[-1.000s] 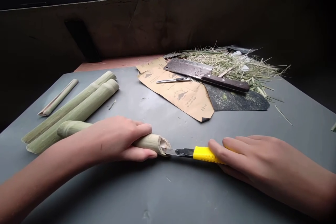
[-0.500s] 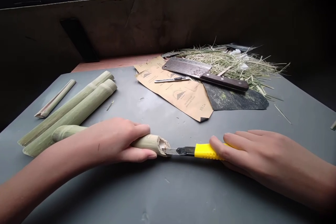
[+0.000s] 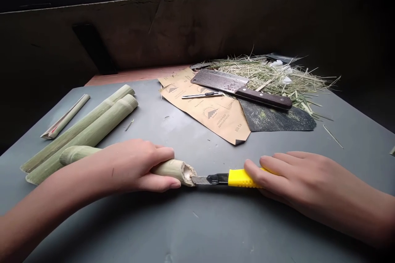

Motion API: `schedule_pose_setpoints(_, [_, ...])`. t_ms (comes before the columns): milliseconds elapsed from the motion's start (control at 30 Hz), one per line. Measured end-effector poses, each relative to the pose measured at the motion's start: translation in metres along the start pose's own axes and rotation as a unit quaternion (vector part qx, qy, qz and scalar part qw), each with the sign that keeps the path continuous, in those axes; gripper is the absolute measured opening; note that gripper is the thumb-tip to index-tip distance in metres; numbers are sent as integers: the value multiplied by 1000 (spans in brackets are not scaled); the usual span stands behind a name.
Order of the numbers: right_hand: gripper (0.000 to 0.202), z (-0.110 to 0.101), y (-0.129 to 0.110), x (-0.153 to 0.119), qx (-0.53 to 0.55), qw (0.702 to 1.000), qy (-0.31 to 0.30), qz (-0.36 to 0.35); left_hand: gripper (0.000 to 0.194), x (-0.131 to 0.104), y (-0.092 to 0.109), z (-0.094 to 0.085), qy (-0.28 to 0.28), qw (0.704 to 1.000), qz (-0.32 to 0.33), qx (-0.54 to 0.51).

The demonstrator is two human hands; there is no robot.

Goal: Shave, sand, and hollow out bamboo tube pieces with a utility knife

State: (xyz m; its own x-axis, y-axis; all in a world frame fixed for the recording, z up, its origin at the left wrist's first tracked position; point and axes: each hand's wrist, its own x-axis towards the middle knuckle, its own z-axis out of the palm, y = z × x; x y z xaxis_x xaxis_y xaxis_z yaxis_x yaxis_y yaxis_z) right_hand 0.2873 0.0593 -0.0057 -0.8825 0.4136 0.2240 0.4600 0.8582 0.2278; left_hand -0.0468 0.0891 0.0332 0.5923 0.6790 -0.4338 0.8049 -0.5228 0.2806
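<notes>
My left hand [image 3: 145, 166] is closed around a pale green bamboo tube [image 3: 169, 170], which lies on its side with its rough, hollow end facing right. The tube's other end shows past my wrist on the left. In my right hand [image 3: 285, 174] is a yellow and black utility knife [image 3: 240, 178], gripped by its handle. Its blade [image 3: 202, 180] points left, and the tip meets the lower rim of the tube's open end. How deep the tip sits inside cannot be made out. My right fingertips are partly hidden behind the handle.
Two long bamboo pieces [image 3: 101, 129] and a thin split piece [image 3: 66, 116] lie at the left. A cleaver [image 3: 222, 80] and a small slim blade tool [image 3: 202, 95] rest on sandpaper sheets [image 3: 212, 117]. Behind them is a heap of bamboo shavings [image 3: 262, 68] on the grey table [image 3: 210, 222].
Both hands have shifted slightly left, together with the bamboo tube and the knife. The blade tip still meets the tube's end, and both grips are unchanged.
</notes>
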Motion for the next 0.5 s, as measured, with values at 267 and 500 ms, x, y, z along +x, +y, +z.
schedule_pose_setpoints(267, [30,1,3,7,-80,996,25,-8,47,4,-4,-4,-27,999,-9,-19])
schedule_pose_setpoints(500, [25,-3,3,-4,-13,1000,7,9,47,2,-4,-2,-35,999,-7,-38])
